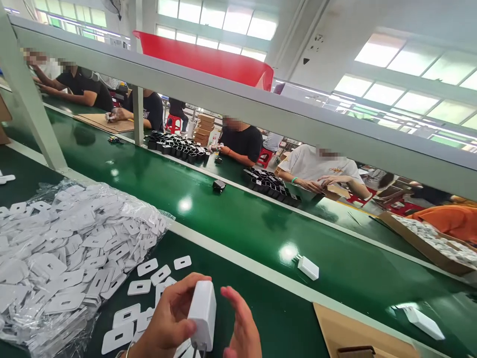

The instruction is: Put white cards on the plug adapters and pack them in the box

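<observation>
My left hand (167, 318) is closed around a white charger block (202, 314), held upright with its metal prongs pointing down at the bottom edge of the view. My right hand (242, 325) is just to the right of the block, fingers stretched out and apart, holding nothing. Below and left of my hands lie loose white die-cut cards (147, 267) on the green bench. A big clear bag of the same white cards (63, 248) sits at the left.
Two white chargers (308, 267) (425, 323) and a small black one (218, 185) lie on the green conveyor belt (242, 219). Several people work across the belt beside rows of black parts (179, 146). Brown cardboard (350, 333) lies at the lower right; a grey frame beam (261, 109) crosses overhead.
</observation>
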Demonstrator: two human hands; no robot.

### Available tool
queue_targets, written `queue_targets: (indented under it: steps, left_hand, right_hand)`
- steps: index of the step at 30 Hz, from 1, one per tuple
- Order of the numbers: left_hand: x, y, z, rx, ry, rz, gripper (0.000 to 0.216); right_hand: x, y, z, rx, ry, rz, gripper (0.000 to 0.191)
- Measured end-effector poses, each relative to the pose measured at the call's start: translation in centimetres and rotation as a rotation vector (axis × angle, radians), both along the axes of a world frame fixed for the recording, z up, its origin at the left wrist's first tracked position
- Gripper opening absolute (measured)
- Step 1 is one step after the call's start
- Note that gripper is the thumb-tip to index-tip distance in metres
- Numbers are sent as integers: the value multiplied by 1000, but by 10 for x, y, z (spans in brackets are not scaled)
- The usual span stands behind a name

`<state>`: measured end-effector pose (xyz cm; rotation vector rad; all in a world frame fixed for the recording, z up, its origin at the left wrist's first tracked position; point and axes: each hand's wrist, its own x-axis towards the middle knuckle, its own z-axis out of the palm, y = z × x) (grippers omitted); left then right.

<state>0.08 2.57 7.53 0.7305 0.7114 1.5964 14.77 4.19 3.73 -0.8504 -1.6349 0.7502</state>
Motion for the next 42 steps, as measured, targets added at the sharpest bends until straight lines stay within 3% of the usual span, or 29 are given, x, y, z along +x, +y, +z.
queue_targets:
  steps: [3, 7, 10, 12, 16, 19, 22, 27, 30, 34, 37, 42]
  left_hand:
    - [1, -4, 5, -1, -21, -12, 61]
    - [-5, -6, 0, 117, 95, -46, 60]
    - [-19, -6, 0, 244, 359, -134, 53]
    - [-27, -5, 5, 245, 616, -155, 49]
    - [-32, 0, 13, 340, 951, -85, 58]
    - [-27, 3, 9, 420, 931, 9, 65]
    - [-23, 3, -3, 385, 793, 51, 61]
    - [-16, -1, -16, 295, 497, -11, 59]
    - [-12, -4, -17, 303, 420, -45, 59]
    - [-14, -7, -12, 364, 670, -15, 63]
    - [-15, -9, 0, 355, 848, 17, 63]
    - [-26, -41, 22, 202, 680, -16, 55]
  right_hand:
    - [4, 14, 12, 12, -15, 191, 59]
    - [4, 23, 38, 65, -17, 250, 55]
    - [13, 28, 61, 88, -82, 337, 55]
    - [22, 31, 72, 116, -184, 364, 56]
    - [36, 35, 78, 243, -322, 365, 58]
    - [38, 36, 75, 240, -344, 375, 58]
    - [37, 35, 74, 143, -307, 408, 59]
    - [34, 30, 77, 120, -240, 394, 63]
    - [31, 26, 78, 147, -191, 376, 54]
    - [31, 23, 80, 192, -241, 384, 44]
    - [33, 24, 80, 121, -271, 415, 43]
    - [37, 33, 64, -161, -113, 572, 64]
